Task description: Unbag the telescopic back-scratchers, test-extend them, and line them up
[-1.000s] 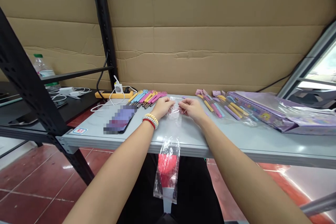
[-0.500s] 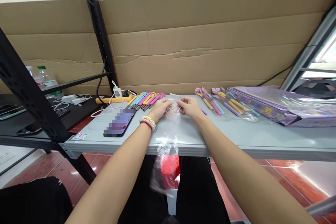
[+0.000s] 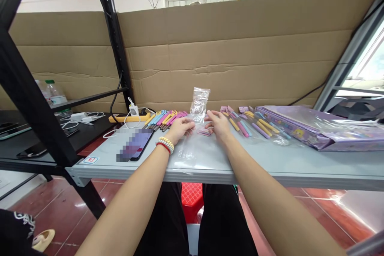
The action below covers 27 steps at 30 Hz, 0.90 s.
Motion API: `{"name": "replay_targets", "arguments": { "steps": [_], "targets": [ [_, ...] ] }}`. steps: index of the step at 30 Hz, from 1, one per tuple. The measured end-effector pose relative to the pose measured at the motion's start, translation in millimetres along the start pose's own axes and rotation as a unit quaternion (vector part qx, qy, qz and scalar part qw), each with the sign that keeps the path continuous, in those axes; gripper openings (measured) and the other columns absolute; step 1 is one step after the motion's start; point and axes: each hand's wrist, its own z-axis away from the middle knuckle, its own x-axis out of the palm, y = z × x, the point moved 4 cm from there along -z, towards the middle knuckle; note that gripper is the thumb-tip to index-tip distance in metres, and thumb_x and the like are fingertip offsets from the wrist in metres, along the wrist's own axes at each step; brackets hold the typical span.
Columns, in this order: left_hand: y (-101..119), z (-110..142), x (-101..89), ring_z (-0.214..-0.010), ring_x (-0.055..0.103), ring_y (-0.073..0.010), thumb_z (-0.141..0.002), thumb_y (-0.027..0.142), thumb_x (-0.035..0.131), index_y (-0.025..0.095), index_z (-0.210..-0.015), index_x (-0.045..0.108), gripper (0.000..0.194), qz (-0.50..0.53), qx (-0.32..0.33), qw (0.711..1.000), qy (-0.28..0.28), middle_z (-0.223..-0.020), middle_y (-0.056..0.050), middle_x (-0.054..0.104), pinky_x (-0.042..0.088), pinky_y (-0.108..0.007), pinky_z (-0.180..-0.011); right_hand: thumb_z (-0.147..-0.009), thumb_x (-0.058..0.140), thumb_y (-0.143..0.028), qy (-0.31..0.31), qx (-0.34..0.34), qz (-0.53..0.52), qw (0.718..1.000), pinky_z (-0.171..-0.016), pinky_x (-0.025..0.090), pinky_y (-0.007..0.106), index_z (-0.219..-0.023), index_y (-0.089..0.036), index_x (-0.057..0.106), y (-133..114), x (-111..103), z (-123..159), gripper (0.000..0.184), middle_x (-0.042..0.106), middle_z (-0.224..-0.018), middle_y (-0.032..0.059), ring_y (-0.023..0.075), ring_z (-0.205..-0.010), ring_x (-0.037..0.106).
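Observation:
A clear plastic bag (image 3: 200, 102) lies between my hands, its crinkled far end standing up and its near part flat on the grey table. My left hand (image 3: 181, 129) has its fingers closed at the bag's left side. At the bag's right side my right hand (image 3: 219, 125) is loosely curled, with its fingers apart. A small pink printed card (image 3: 204, 131) shows between the hands, by my right fingertips. To the left is a row of forks (image 3: 168, 118) with yellow, blue and pink handles. Several bagged utensils (image 3: 260, 125) with coloured handles lie to the right.
A phone (image 3: 139, 144) lies left of my forearm. Behind it are a yellow power strip (image 3: 129, 118) and white cables. A purple plastic-wrapped package (image 3: 318, 128) sits far right. Cardboard (image 3: 240, 56) walls the back of the table (image 3: 270, 164); a black post (image 3: 112, 40) stands left.
The clear bag, which hung over the front edge, now lies on the table with its far end raised. My right fingers have spread. The pink card shows more plainly. The view has tilted up.

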Motion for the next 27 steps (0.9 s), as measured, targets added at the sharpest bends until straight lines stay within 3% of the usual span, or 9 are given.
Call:
{"name": "replay_targets", "arguments": {
  "steps": [2,5,8,12,17,20,22,24,27],
  "targets": [
    [3.7,-1.4,-6.7,-0.047,0.052,-0.0073,-0.072,0.026,0.065,0.015,-0.080,0.053,0.019,0.014,0.035,0.996,0.080,-0.066,0.001,0.060,0.036,-0.020,-0.044,-0.061,0.074,-0.047,-0.122,0.033,0.039,0.991,-0.032,0.027,0.020,-0.088,-0.019,0.053,3.1,11.0,7.3,0.044,0.063,-0.069,0.0027,0.0106,-0.044,0.053],
    [5.5,-3.5,-14.7,-0.047,0.050,-0.0059,-0.074,0.026,0.063,0.014,-0.081,0.055,0.016,0.017,0.069,0.984,0.161,-0.066,0.002,0.059,0.036,-0.020,-0.046,-0.063,0.075,-0.044,-0.277,0.049,0.119,0.952,-0.033,0.022,0.020,-0.075,-0.018,0.058,9.1,22.1,20.0,0.033,0.062,-0.061,0.0030,0.0105,-0.043,0.051],
    [4.6,-5.4,-20.5,-0.052,0.051,-0.0064,-0.073,0.030,0.064,0.014,-0.083,0.056,0.020,0.018,0.085,0.973,0.212,-0.070,0.000,0.060,0.039,-0.020,-0.051,-0.067,0.073,-0.046,-0.325,0.046,0.162,0.931,-0.034,0.017,0.021,-0.068,-0.018,0.058,12.9,25.4,27.0,0.031,0.060,-0.053,0.0032,0.0104,-0.038,0.047],
    [4.6,-6.0,-18.7,-0.063,0.057,-0.0082,-0.079,0.045,0.057,0.016,-0.099,0.055,0.036,0.034,0.067,0.981,0.178,-0.097,-0.007,0.063,0.042,-0.019,-0.052,-0.064,0.074,-0.045,-0.238,0.039,0.117,0.964,-0.035,0.022,0.023,-0.067,-0.022,0.056,8.3,23.2,23.5,0.030,0.063,-0.057,0.0034,0.0123,-0.038,0.048],
    [6.1,-0.8,-16.2,-0.068,0.058,-0.0089,-0.086,0.048,0.045,0.018,-0.105,0.052,0.036,-0.007,0.022,0.985,0.169,-0.116,-0.011,0.056,0.041,-0.017,-0.049,-0.070,0.068,-0.033,-0.029,-0.026,0.058,0.998,-0.036,0.026,0.023,-0.064,-0.020,0.051,-16.9,-6.1,-4.9,0.022,0.058,-0.055,-0.0010,0.0072,-0.036,0.038],
    [5.0,0.0,-14.3,-0.066,0.057,-0.0092,-0.085,0.045,0.046,0.017,-0.101,0.053,0.032,-0.052,0.001,0.984,0.170,-0.112,-0.010,0.057,0.040,-0.018,-0.047,-0.071,0.064,-0.024,0.044,-0.044,0.060,0.996,-0.035,0.022,0.021,-0.062,-0.018,0.049,-42.9,-42.7,-27.9,0.019,0.054,-0.052,-0.0026,0.0054,-0.035,0.034],
    [4.6,-0.5,-13.0,-0.064,0.056,-0.0096,-0.085,0.042,0.048,0.017,-0.098,0.053,0.029,-0.074,-0.004,0.983,0.169,-0.107,-0.009,0.058,0.039,-0.019,-0.046,-0.070,0.064,-0.016,0.119,-0.048,0.063,0.990,-0.034,0.022,0.020,-0.060,-0.016,0.051,-62.6,-77.5,-40.0,0.016,0.051,-0.048,-0.0030,0.0053,-0.035,0.035],
    [4.8,-0.8,-12.3,-0.062,0.055,-0.0103,-0.084,0.041,0.049,0.017,-0.094,0.054,0.026,-0.094,-0.005,0.981,0.171,-0.100,-0.007,0.060,0.038,-0.020,-0.046,-0.071,0.062,-0.010,0.153,-0.050,0.076,0.984,-0.033,0.019,0.020,-0.061,-0.015,0.053,-80.7,-112.8,-48.3,0.014,0.051,-0.047,-0.0024,0.0042,-0.033,0.031],
    [6.2,0.1,-12.3,-0.060,0.055,-0.0111,-0.083,0.037,0.052,0.017,-0.088,0.054,0.020,-0.121,-0.004,0.977,0.177,-0.088,-0.004,0.062,0.039,-0.022,-0.050,-0.069,0.062,-0.002,0.237,-0.039,0.167,0.956,-0.035,0.022,0.022,-0.057,-0.011,0.055,-101.2,-168.9,-52.5,0.017,0.054,-0.046,0.0031,0.0046,-0.032,0.033]
  ]
}}
